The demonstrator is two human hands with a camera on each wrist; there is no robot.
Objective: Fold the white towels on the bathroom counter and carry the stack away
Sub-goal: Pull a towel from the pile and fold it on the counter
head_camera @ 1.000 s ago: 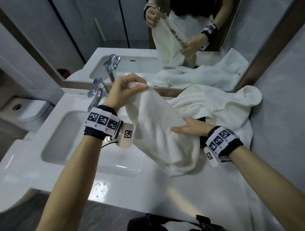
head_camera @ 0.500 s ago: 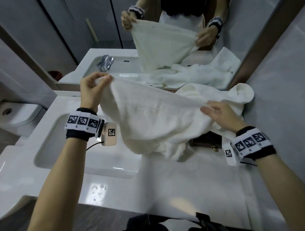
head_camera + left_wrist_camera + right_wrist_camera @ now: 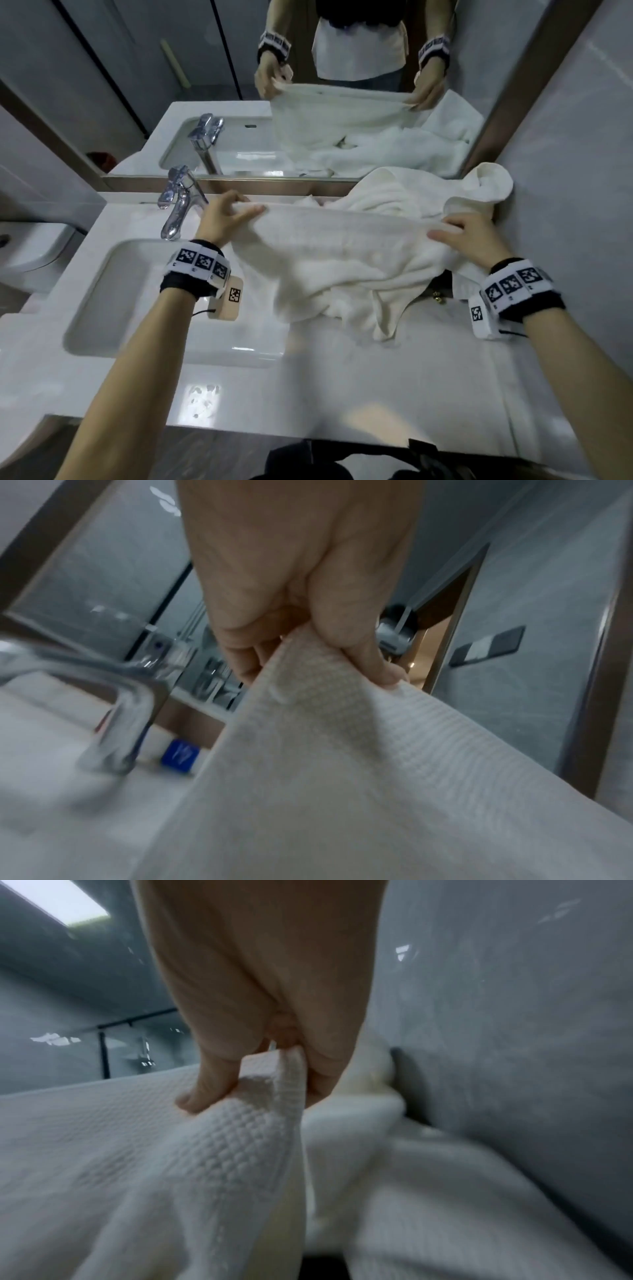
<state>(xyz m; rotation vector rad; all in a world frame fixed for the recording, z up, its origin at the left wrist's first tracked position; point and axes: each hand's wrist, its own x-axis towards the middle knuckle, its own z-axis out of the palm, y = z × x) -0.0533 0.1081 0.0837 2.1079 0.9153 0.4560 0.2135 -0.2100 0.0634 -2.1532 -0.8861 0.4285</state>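
A white waffle-weave towel (image 3: 342, 253) is stretched wide between both hands above the counter (image 3: 342, 383). My left hand (image 3: 229, 216) pinches its left top corner near the faucet; the left wrist view shows thumb and fingers (image 3: 359, 653) clamped on the towel's edge (image 3: 308, 696). My right hand (image 3: 466, 236) pinches the right top corner, and the right wrist view shows that towel corner (image 3: 274, 1096) held between thumb and fingers (image 3: 212, 1085). The towel's lower part sags in loose folds onto the counter. A crumpled heap of white towels (image 3: 428, 195) lies behind, in the back right corner.
A sink basin (image 3: 144, 308) is set into the counter at left, with a chrome faucet (image 3: 178, 202) behind it. A mirror (image 3: 308, 85) runs along the back. A grey wall (image 3: 565, 205) closes the right side. A small dark object (image 3: 438, 291) shows under the towel.
My hands have drawn further apart, spreading the towel from a hanging bunch into a wide stretched sheet. The left hand moved toward the faucet and the right hand toward the wall.
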